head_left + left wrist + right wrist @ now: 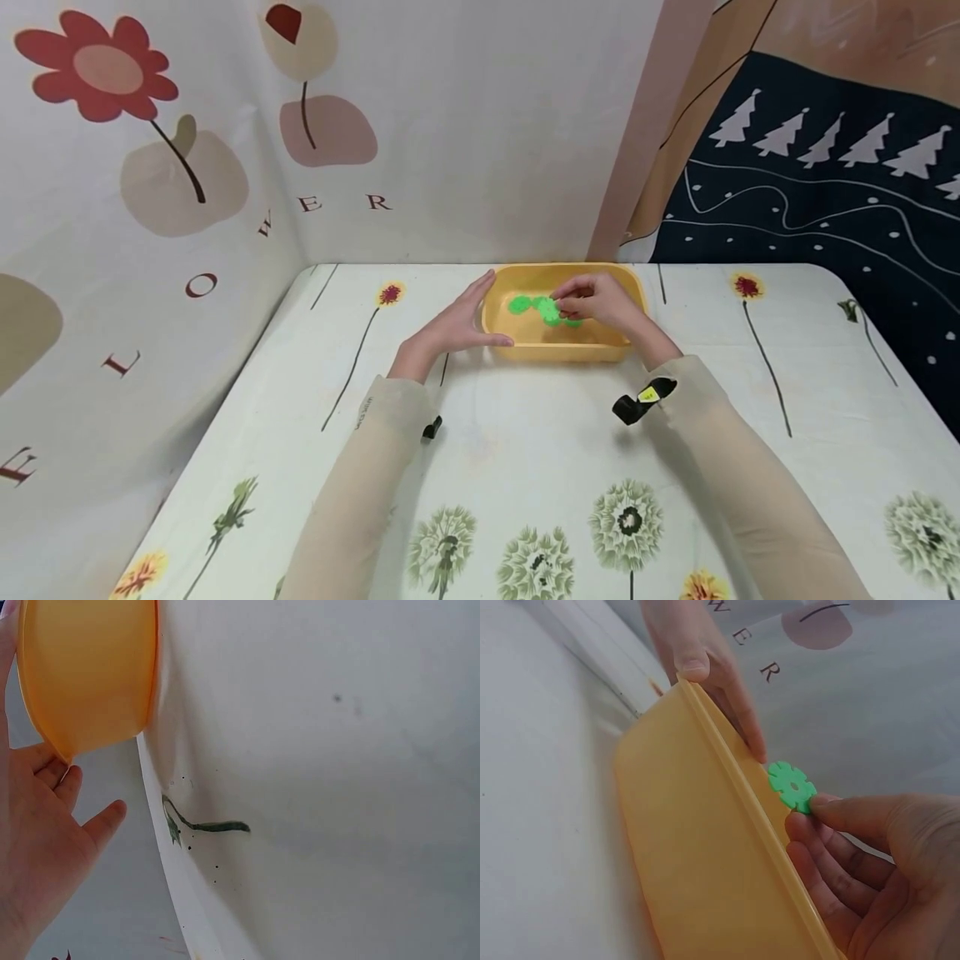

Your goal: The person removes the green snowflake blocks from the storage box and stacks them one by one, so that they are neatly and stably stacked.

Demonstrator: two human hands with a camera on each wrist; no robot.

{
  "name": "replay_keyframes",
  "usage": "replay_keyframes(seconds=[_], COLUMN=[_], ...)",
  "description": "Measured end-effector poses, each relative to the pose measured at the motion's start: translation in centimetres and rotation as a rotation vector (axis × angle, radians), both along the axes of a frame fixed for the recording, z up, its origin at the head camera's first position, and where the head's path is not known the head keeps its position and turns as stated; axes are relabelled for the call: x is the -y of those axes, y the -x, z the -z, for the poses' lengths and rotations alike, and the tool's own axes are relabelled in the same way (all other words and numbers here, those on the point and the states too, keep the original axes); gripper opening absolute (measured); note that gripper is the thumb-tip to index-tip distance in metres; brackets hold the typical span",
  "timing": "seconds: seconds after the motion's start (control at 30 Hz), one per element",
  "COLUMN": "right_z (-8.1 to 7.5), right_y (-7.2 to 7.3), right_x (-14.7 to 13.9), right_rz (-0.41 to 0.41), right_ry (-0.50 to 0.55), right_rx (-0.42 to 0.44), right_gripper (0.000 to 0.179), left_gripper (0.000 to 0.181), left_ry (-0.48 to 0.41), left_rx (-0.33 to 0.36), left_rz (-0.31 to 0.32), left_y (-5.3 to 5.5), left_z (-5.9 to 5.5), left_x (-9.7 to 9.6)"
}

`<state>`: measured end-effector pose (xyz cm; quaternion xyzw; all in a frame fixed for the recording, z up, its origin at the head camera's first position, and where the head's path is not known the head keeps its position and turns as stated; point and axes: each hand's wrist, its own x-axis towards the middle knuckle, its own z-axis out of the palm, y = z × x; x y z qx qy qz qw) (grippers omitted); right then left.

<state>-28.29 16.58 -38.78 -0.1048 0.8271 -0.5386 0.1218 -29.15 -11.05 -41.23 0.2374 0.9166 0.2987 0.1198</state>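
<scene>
A yellow plastic tub [558,354] stands near the back of the table, with several green notched discs [519,305] showing inside it. My right hand [600,300] reaches in over the tub. In the right wrist view, its thumb and forefinger pinch a green notched disc [782,778] with a small hole in the middle, held above the rim. My left hand [456,323] is spread along the tub's left end, thumb at the front corner and fingers toward the back. The left wrist view shows its fingertips [71,780] right at the rim.
The table is covered with a white flower-print cloth [517,433]. A pale printed sheet [465,125] hangs directly behind the tub, and a dark cloth with white trees [817,192] hangs at the right. A black strap [637,404] sits at the right cuff.
</scene>
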Motion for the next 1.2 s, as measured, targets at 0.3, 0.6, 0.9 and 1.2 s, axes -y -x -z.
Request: replay_keyframes(seconds=[0.3,0.6,0.9,1.2], right_z=[-0.2,-0.6,-1.0,-1.2], right_y=[-0.9,-2.0,-3.2,-4.5], right_x=[0.0,0.1,0.4,0.3], right_rz=[-0.021,-0.050,-0.078,-0.092], right_ry=[-0.007,0.013,0.029,0.051], right_rx=[-0.010,-0.015,-0.005,0.026], right_gripper=[0.026,0.026,0.024,0.023], left_gripper=[0.119,0.119,0.120,0.118], left_ry=[-0.005,0.009,0.043,0.052], left_rx=[-0.006,-0.001,-0.011,-0.023], left_rz=[0.006,0.007,0.007,0.009], left_y=[-0.2,-0.2,-0.1,-0.1], left_z=[-0.1,0.0,0.1,-0.1], left_x=[0.0,0.0,0.1,-0.1])
